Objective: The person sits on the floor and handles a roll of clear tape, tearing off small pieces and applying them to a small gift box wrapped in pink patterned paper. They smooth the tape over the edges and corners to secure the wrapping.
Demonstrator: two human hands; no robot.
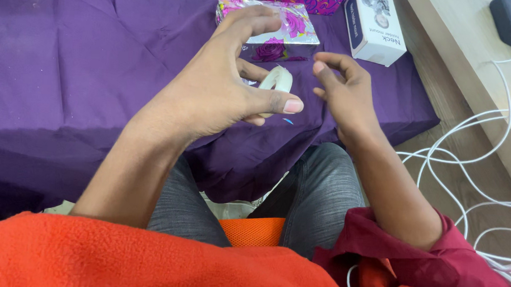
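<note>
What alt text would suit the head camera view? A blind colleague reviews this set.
A person's left hand holds a white roll of clear tape, the right hand beside it with fingers curled, above a purple cloth. Behind sit a box wrapped in pink floral paper and a small white carton; white cables trail right.

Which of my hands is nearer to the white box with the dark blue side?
Right. Your right hand hovers just below-left of the white box with the dark blue side; your left hand, holding the clear tape roll, is farther left.
</note>
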